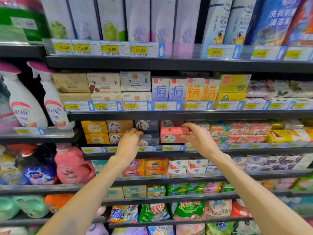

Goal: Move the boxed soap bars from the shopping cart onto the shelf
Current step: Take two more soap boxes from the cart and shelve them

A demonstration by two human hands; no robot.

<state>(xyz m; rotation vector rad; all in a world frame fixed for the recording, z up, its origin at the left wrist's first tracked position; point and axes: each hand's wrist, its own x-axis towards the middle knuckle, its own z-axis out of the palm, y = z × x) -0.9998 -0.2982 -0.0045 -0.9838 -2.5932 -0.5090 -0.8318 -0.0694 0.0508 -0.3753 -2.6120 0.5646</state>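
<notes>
My right hand (199, 139) pinches a pink boxed soap bar (172, 135) by its right end, holding it at the front of the third shelf (169, 154). Behind it stands a dark red box (169, 123) of the same kind. My left hand (130, 143) reaches into the same shelf, and its fingertips touch a dark blue soap box (149, 139) that lies under another blue box (147, 125). Orange and yellow soap boxes (108, 131) are stacked to the left. The shopping cart is out of sight.
Shelves above hold more boxed soaps (135, 81) and tall boxes (111, 19), with price tags (110, 48) along each edge. Spray bottles (52, 97) and a pink detergent jug (72, 165) stand at the left. Lower shelves carry soap packs (155, 167) and detergent bags (123, 213).
</notes>
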